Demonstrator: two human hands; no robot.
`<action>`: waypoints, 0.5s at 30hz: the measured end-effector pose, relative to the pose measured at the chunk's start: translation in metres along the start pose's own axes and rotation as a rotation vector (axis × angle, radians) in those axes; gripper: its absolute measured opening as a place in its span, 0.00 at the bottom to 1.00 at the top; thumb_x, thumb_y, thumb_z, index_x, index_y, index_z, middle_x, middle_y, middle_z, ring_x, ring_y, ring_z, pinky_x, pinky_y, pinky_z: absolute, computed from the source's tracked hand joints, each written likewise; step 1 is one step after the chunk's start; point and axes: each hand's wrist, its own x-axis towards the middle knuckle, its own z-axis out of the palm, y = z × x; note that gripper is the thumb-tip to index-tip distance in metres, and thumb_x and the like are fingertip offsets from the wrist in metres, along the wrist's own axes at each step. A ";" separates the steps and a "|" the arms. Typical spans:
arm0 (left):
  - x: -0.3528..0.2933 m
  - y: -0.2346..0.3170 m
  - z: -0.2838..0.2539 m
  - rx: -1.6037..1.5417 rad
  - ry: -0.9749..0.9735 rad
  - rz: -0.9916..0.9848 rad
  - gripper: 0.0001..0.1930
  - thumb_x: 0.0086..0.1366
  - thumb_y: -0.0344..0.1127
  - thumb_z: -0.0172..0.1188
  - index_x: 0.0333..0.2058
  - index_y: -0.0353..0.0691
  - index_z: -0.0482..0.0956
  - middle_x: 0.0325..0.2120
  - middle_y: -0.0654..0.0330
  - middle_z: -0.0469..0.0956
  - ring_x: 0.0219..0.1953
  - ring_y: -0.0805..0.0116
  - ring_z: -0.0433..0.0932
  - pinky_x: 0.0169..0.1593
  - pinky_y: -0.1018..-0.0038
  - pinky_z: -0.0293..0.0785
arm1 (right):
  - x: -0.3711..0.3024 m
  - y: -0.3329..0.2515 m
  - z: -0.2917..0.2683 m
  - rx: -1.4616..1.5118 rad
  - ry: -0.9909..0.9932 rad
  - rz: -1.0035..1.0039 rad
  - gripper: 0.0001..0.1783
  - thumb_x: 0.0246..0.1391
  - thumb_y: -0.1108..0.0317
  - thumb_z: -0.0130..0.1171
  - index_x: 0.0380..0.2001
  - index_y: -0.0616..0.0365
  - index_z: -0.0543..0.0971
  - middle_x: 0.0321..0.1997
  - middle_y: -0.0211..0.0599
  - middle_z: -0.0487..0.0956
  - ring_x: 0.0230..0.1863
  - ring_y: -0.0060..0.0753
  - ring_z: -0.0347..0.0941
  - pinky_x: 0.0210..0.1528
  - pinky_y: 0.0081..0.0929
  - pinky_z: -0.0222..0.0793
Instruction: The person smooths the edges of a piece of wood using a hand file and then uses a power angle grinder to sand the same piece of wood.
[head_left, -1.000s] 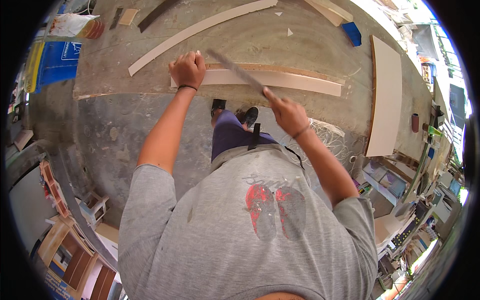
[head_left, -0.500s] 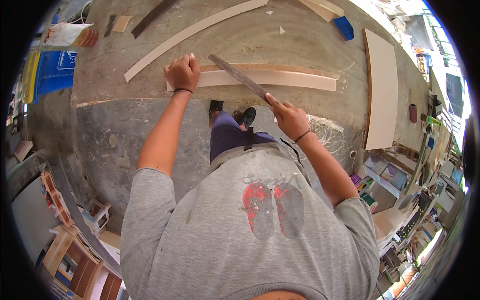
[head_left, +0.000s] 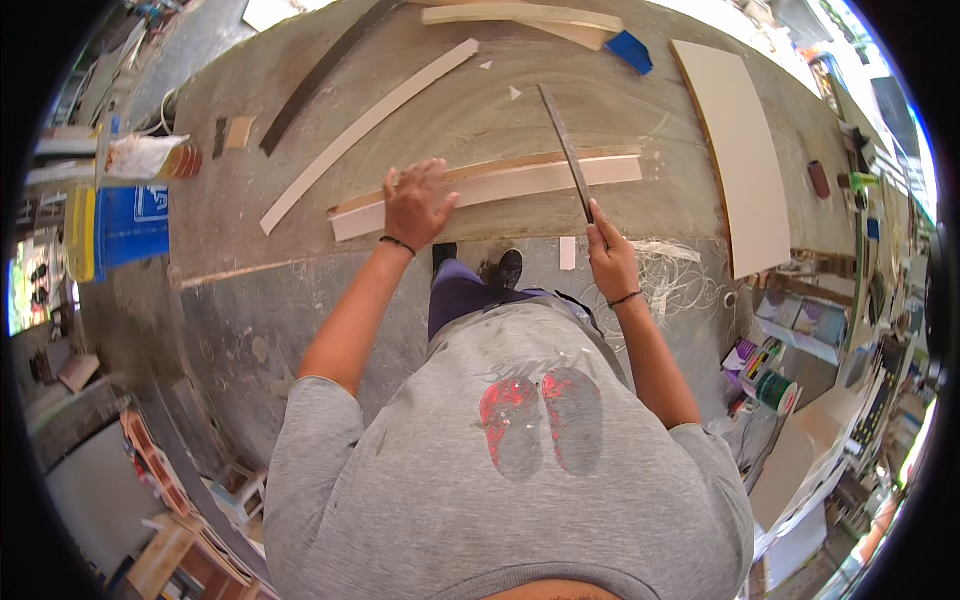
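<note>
A long pale wooden strip lies across the near part of a grey workbench. My left hand presses flat on the strip's left part, fingers spread. My right hand grips the handle end of a long dark metal file. The file's blade lies across the strip near its right end and points away from me.
A second long pale strip lies diagonally behind. A wide pale board sits at the right, a dark strip and a blue block at the back. White shavings lie by the bench edge. Shelves of clutter stand lower right.
My right hand has moved right along the strip with the file, which now points more straight away from me. My left hand stays pressed on the strip.
</note>
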 end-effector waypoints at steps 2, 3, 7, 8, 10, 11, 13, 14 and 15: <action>0.008 0.010 0.007 -0.093 -0.109 0.000 0.15 0.60 0.46 0.57 0.43 0.47 0.77 0.39 0.63 0.78 0.47 0.64 0.73 0.51 0.58 0.58 | -0.009 0.015 -0.010 0.034 0.004 0.130 0.22 0.61 0.64 0.51 0.59 0.43 0.70 0.38 0.52 0.80 0.32 0.35 0.76 0.38 0.26 0.68; 0.009 0.009 0.017 -0.145 -0.169 -0.054 0.15 0.59 0.45 0.57 0.42 0.47 0.77 0.39 0.63 0.78 0.46 0.64 0.74 0.51 0.59 0.58 | -0.013 0.021 -0.015 0.052 0.004 0.194 0.22 0.61 0.64 0.51 0.60 0.43 0.70 0.40 0.52 0.80 0.32 0.31 0.76 0.39 0.25 0.68; 0.020 0.002 0.012 -0.153 -0.293 -0.006 0.13 0.59 0.44 0.59 0.41 0.47 0.78 0.37 0.63 0.78 0.44 0.64 0.74 0.49 0.63 0.59 | -0.036 0.022 -0.031 0.112 0.122 0.071 0.22 0.61 0.65 0.52 0.59 0.44 0.70 0.40 0.52 0.80 0.30 0.27 0.73 0.39 0.23 0.69; 0.022 -0.004 0.012 -0.157 -0.290 0.040 0.13 0.59 0.44 0.58 0.41 0.47 0.78 0.37 0.63 0.78 0.43 0.64 0.74 0.48 0.63 0.59 | -0.040 0.021 -0.035 0.094 0.133 0.034 0.22 0.61 0.66 0.52 0.59 0.44 0.70 0.40 0.51 0.80 0.30 0.27 0.73 0.39 0.23 0.69; 0.023 -0.012 0.010 -0.164 -0.290 0.123 0.12 0.60 0.45 0.57 0.39 0.47 0.78 0.35 0.63 0.78 0.42 0.63 0.75 0.47 0.63 0.59 | -0.044 0.014 -0.040 0.038 0.122 -0.041 0.23 0.60 0.67 0.53 0.59 0.44 0.71 0.39 0.49 0.80 0.30 0.29 0.75 0.38 0.24 0.70; 0.023 -0.013 0.009 -0.192 -0.280 0.109 0.12 0.61 0.45 0.56 0.38 0.47 0.78 0.34 0.63 0.78 0.42 0.63 0.75 0.47 0.63 0.59 | -0.046 0.009 -0.043 0.001 0.099 -0.080 0.23 0.60 0.67 0.53 0.59 0.43 0.71 0.38 0.48 0.80 0.30 0.32 0.76 0.37 0.25 0.70; 0.025 -0.012 0.008 -0.249 -0.255 0.079 0.11 0.63 0.46 0.55 0.36 0.47 0.79 0.32 0.63 0.78 0.42 0.63 0.75 0.47 0.63 0.59 | -0.049 0.007 -0.039 -0.096 0.044 -0.158 0.23 0.59 0.67 0.54 0.59 0.41 0.71 0.35 0.45 0.80 0.30 0.38 0.78 0.36 0.28 0.71; 0.025 -0.011 0.012 -0.236 -0.222 -0.021 0.11 0.63 0.46 0.54 0.34 0.47 0.79 0.30 0.63 0.78 0.40 0.63 0.75 0.47 0.63 0.58 | -0.050 0.006 -0.035 -0.157 0.012 -0.196 0.24 0.59 0.67 0.54 0.59 0.39 0.71 0.32 0.44 0.79 0.29 0.41 0.77 0.34 0.31 0.72; 0.023 -0.010 0.017 -0.222 -0.187 -0.122 0.12 0.64 0.46 0.53 0.32 0.47 0.79 0.28 0.63 0.77 0.39 0.62 0.75 0.47 0.64 0.58 | -0.051 0.005 -0.029 -0.216 -0.020 -0.235 0.24 0.58 0.66 0.54 0.59 0.37 0.71 0.30 0.42 0.79 0.29 0.45 0.77 0.33 0.33 0.72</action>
